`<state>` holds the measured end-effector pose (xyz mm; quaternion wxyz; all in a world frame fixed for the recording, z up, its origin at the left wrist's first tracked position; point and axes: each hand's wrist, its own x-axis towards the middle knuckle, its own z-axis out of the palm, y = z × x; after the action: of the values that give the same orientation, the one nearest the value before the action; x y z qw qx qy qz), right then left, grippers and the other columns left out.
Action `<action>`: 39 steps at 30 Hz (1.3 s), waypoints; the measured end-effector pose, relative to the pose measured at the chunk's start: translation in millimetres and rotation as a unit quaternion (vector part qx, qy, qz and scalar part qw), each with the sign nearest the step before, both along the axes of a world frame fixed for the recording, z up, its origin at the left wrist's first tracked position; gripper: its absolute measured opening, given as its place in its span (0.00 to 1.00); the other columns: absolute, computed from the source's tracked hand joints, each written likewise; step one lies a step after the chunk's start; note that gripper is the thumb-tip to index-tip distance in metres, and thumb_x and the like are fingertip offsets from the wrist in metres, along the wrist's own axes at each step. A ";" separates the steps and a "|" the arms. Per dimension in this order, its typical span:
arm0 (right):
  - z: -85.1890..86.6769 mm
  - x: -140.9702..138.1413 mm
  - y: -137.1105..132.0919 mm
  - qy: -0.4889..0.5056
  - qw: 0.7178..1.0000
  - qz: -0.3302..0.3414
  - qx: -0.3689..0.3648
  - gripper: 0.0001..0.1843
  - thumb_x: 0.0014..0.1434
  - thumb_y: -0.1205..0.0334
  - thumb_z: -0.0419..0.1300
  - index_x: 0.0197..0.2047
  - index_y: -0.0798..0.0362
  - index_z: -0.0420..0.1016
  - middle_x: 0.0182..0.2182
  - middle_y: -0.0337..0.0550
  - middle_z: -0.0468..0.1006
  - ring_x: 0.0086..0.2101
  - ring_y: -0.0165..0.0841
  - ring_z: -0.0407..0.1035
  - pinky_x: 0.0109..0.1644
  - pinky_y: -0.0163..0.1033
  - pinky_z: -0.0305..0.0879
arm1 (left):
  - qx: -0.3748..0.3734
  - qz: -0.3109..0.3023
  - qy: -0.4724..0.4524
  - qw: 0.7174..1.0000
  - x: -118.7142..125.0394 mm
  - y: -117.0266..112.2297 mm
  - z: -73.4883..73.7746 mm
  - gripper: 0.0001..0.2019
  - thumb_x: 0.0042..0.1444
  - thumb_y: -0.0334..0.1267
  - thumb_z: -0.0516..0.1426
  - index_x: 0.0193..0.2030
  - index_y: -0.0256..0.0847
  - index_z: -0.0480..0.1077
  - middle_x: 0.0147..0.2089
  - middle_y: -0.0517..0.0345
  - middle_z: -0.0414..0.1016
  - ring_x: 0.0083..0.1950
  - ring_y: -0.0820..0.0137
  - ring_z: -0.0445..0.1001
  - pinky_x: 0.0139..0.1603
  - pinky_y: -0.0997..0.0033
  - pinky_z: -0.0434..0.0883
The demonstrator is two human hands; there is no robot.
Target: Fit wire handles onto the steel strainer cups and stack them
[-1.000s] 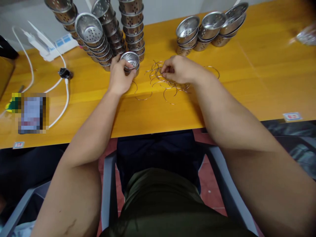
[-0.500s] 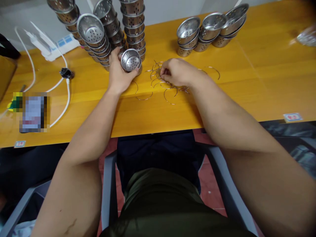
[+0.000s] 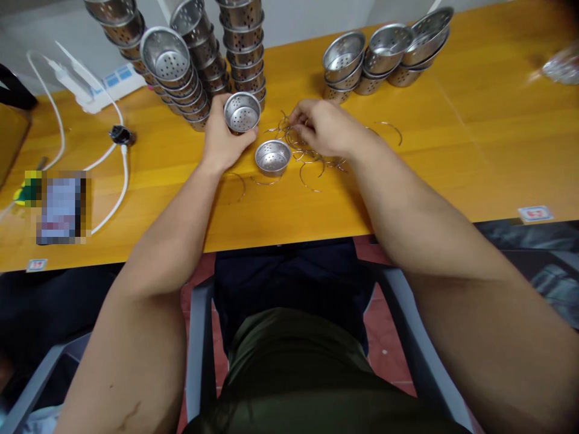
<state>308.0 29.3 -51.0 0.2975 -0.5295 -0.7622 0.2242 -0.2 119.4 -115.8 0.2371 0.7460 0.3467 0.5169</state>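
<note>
My left hand (image 3: 224,135) is wrapped round a small perforated metal filter basket (image 3: 243,112), its open mouth facing up. A second, similar filter basket (image 3: 273,158) stands on the table just right of that hand and below it. At the left edge of a loose pile of thin curved wire rings (image 3: 307,158), my right hand (image 3: 323,126) has its fingers curled towards the thumb. Whatever lies between those fingertips is too small to make out. One more thin wire (image 3: 244,188) lies below my left hand.
Tall stacks of filter baskets (image 3: 244,57) stand behind my left hand. Shorter tilted stacks (image 3: 389,51) are at the back right. At left are a power strip (image 3: 113,84), white cables and a phone (image 3: 63,208). Clear plastic (image 3: 563,63) lies far right.
A filter basket now stands on the table between my hands, where none stood before. My left hand still holds one. My right hand's fingers have shifted slightly up and loosened.
</note>
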 end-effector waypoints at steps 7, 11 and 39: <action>1.5 4.2 3.7 0.064 0.998 -0.001 0.020 0.17 0.67 0.41 0.76 0.45 0.40 0.79 0.48 0.45 0.87 0.47 0.45 0.73 0.67 0.56 0.71 | 0.039 0.015 0.002 0.999 -1.4 -3.2 0.2 0.38 0.56 0.52 0.76 0.71 0.70 0.70 0.68 0.58 0.84 0.72 0.47 0.77 0.71 0.33 0.73; -5.4 1.5 12.2 0.173 0.984 -0.032 0.032 0.30 0.61 0.31 0.78 0.52 0.42 0.77 0.40 0.38 0.79 0.38 0.38 0.68 0.54 0.51 0.71 | 0.048 -0.005 -0.021 0.999 -1.0 9.5 -12.9 0.39 0.59 0.63 0.79 0.71 0.70 0.69 0.70 0.63 0.81 0.66 0.51 0.75 0.67 0.37 0.74; 22.8 -29.4 -29.0 0.384 0.922 0.045 -0.027 0.27 0.52 0.27 0.89 0.43 0.27 0.86 0.51 0.37 0.92 0.58 0.60 0.81 0.66 0.70 0.77 | -0.001 -0.193 -0.029 0.981 39.6 -68.9 24.4 0.38 0.61 0.71 0.80 0.72 0.63 0.81 0.72 0.52 0.86 0.73 0.42 0.85 0.78 0.32 0.83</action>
<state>278.6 0.3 -28.2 0.5423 -0.3757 -0.6065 0.4438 39.4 50.6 -91.4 0.3430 0.7834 0.1896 0.4823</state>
